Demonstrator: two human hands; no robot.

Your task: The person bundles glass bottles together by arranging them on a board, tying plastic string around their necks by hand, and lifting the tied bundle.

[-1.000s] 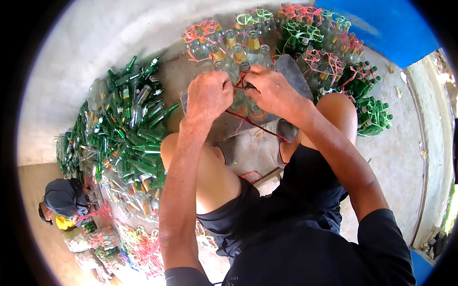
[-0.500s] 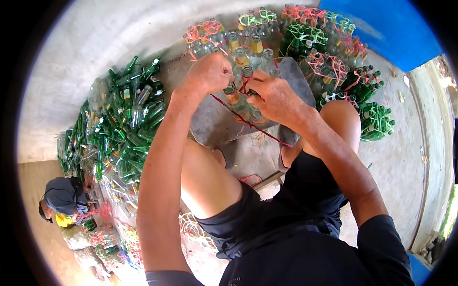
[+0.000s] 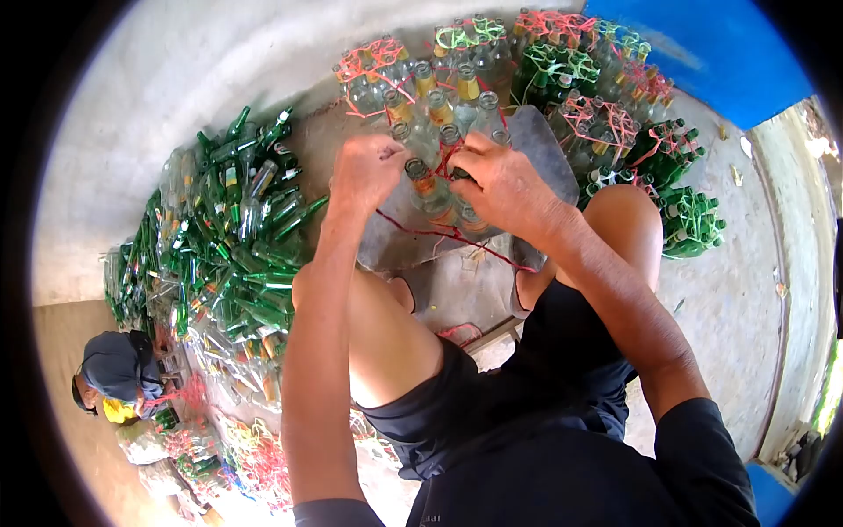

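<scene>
A cluster of clear glass bottles [image 3: 440, 111] with yellowish labels stands upright on a grey slab [image 3: 549, 149] between my knees. Red plastic string [image 3: 417, 231] winds among the necks, and a loose length trails across the front of the cluster toward my foot. My left hand [image 3: 367, 173] is closed in a pinch left of the front bottles, apparently on the string; its fingertips are partly hidden. Over the front right bottle necks, my right hand [image 3: 502, 182] has its fingers bent and pressed together on the red string, covering part of those bottles.
A large heap of loose green and clear bottles [image 3: 237, 220] lies to the left. Tied bundles of bottles [image 3: 562, 70] stand behind and to the right, near a blue panel [image 3: 702, 53]. Another person [image 3: 118, 369] sits at far left beside coloured string [image 3: 259, 452].
My left hand has moved down and left, away from the necks, uncovering more bottles. The right hand stays nearly in place at the front necks.
</scene>
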